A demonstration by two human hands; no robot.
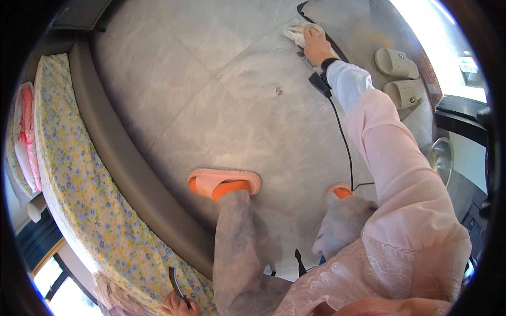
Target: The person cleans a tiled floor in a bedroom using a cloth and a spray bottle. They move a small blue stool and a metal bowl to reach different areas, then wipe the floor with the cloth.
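Observation:
My right hand (318, 48) is pressed down on a crumpled whitish cloth (301, 35) on the grey tiled floor, with its fingers closed over it. Dark smudges or debris (305, 59) lie right beside the cloth. Close to my right wrist is a black power adapter (319, 84) with a thin cord running back toward my feet. My left hand (179, 305), partly cut off at the lower edge, rests by the flowered bedding (92, 174). Its fingers are closed round a curved, dark strip with a pale edge (179, 284), whose kind I cannot make out.
A small grey scrap (279, 90) lies on the floor. Two beige slippers (398, 63) stand at the right, near a metal basin (443, 158). A padded brown bed frame (113, 131) curves along the left, with folded pink cloth (27, 137) beyond. My feet wear orange slippers (247, 179).

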